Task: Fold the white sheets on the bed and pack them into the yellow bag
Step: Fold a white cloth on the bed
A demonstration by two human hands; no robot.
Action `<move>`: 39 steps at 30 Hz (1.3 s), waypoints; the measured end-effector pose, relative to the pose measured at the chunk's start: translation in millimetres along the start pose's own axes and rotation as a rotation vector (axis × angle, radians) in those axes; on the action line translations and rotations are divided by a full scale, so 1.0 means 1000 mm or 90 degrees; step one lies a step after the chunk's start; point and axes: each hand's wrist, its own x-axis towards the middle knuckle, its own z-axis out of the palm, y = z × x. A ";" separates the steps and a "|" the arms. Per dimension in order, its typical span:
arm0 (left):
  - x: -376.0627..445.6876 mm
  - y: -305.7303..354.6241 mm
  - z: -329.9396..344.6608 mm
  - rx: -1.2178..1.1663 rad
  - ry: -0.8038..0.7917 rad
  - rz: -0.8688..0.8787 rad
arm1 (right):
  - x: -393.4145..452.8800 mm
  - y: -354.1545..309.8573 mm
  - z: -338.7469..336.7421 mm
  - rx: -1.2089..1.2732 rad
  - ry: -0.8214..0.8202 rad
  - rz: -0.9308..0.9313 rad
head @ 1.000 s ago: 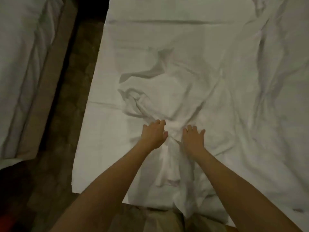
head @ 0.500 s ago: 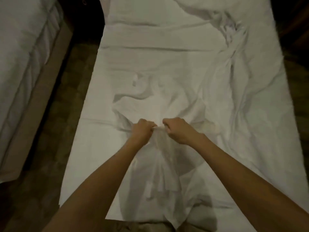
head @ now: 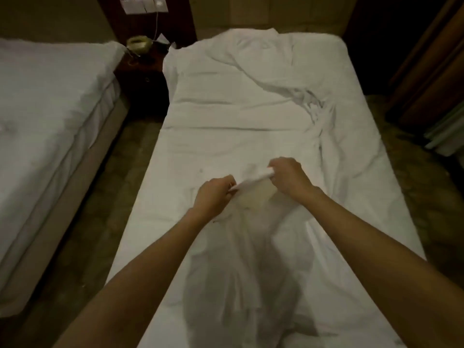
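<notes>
Only the head view to go on here. A second ago both hands were pressed down into a crumpled bunch of white sheet in the middle of the bed, close together. Half a second back they'd each closed on a bit of fabric, and now they've lifted it and pulled apart, so there's a short taut edge of the white sheet (head: pixel 251 181) strung between them. My read is that this is hunting for a hem or corner to start the first fold, so the task is still very early.

The left hand (head: pixel 213 195) has its fingers curled round one end of that edge, and the right hand (head: pixel 286 177) pinches the other end a bit higher and farther up the bed (head: pixel 256 114). The rest of the sheet hangs down from that edge toward the person, draping over the near end of the mattress between the forearms. More rumpled white linen (head: pixel 313 106) is heaped along the far right side, well apart from the hands.

No yellow bag anywhere I can see. A second bed (head: pixel 50 101) sits off to the left, with a dark nightstand (head: pixel 143 79) between the two.
</notes>
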 end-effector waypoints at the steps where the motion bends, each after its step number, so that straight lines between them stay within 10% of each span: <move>1: -0.002 0.002 -0.001 0.003 0.006 -0.009 | 0.003 -0.009 -0.012 0.018 0.021 -0.014; 8: 0.008 0.024 -0.035 -0.089 0.069 -0.103 | -0.014 -0.045 -0.066 0.097 0.148 -0.048; 28: 0.021 0.116 -0.234 -0.623 0.318 -0.065 | -0.062 -0.012 -0.123 0.024 0.105 0.174; 39: -0.010 0.083 -0.163 -0.552 0.099 -0.154 | -0.075 -0.024 -0.097 0.192 0.126 0.150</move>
